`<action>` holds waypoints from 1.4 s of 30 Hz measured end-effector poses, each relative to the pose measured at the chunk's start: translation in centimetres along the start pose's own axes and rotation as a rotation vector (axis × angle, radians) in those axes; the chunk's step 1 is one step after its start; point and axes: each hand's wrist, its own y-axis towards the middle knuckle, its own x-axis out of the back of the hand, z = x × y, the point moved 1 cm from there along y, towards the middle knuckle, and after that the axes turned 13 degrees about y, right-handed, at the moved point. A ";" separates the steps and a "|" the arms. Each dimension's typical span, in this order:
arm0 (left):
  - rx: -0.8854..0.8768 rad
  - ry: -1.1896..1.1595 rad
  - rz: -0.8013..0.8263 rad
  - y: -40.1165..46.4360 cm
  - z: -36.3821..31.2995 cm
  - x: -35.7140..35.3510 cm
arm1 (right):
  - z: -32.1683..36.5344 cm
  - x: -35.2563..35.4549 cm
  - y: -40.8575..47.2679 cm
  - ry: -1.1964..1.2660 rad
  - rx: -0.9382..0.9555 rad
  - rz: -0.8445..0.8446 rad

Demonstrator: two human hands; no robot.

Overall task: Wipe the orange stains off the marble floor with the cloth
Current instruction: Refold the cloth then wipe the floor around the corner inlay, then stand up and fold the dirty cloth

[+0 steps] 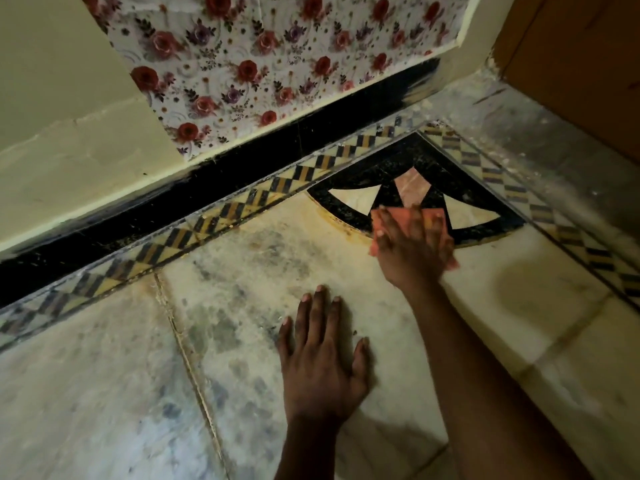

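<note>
My right hand (410, 249) presses flat on an orange cloth (437, 216), fingers spread, at the curved edge of a black corner inlay (408, 161) in the marble floor (104, 375). Only the cloth's edges show around the hand. An orange-yellow stain (332, 220) rims the inlay's arc to the left of the cloth, and fainter orange tint spreads over the nearby marble. My left hand (322, 362) lies flat on the floor nearer to me, fingers straight, holding nothing.
A checkered border strip (242, 202) runs along a black skirting (207, 188) below a wall with floral paper (259, 64). A second border strip (540, 209) and a brown wooden panel (588, 64) close the corner on the right. Grey smudges mark the marble.
</note>
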 end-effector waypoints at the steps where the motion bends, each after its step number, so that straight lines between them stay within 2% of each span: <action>1: -0.004 0.003 -0.009 0.0 0.1 0.0 | 1.3 -0.5 0.2 -0.023 0.034 0.049; 3: 0.001 0.002 -0.019 0.0 0.1 0.0 | 1.8 -0.9 -1.1 -0.107 0.240 0.162; 6: 0.001 0.000 0.012 0.0 -0.1 0.2 | -3.1 0.5 -6.5 -0.178 0.475 0.244; 8: -0.001 -0.009 0.014 0.0 0.1 0.2 | -6.9 2.1 -8.7 -0.210 0.429 0.155; 9: 0.000 -0.014 0.008 0.0 0.0 0.1 | -7.9 2.9 -8.3 -0.221 0.334 0.092; 11: -0.002 -0.014 0.006 0.0 0.0 0.0 | -7.5 3.3 -5.5 -0.143 0.096 -0.054; 13: -0.007 -0.015 0.001 0.0 0.0 -0.2 | -5.0 2.5 -2.5 -0.034 -0.042 -0.113; 15: -0.002 -0.020 0.007 0.0 0.0 -0.1 | -2.4 1.3 -1.5 -0.061 0.027 -0.067; 18: -0.006 -0.033 -0.014 -0.2 0.0 0.3 | -2.9 0.6 -4.5 -0.069 0.376 -0.015; 20: -0.008 -0.046 -0.017 -0.2 0.0 0.7 | -5.3 0.7 -8.1 0.056 0.570 -0.007; 22: -0.004 -0.058 -0.016 -0.2 -0.1 1.1 | -7.8 0.8 -10.5 0.285 0.627 -0.011; 26: -0.018 -0.109 0.016 -0.8 -0.2 2.4 | -7.8 3.7 -14.5 0.838 0.364 0.135; 29: -0.120 -0.200 0.015 -1.8 -0.3 4.5 | -5.4 6.6 -17.3 1.037 0.271 0.113; 31: -0.188 -0.224 0.013 -2.4 -1.6 8.2 | -4.3 8.9 -19.0 1.073 0.193 0.080; 34: -0.152 -0.334 0.008 -3.7 -3.6 16.6 | -2.3 14.5 -22.9 1.120 0.095 0.048; 39: -0.080 -0.519 0.125 -5.4 -7.0 36.7 | 4.3 32.4 -31.2 1.185 0.048 -0.047; 42: -0.052 -0.621 0.179 -6.7 -9.4 50.2 | 9.2 43.7 -36.7 1.171 -0.017 -0.038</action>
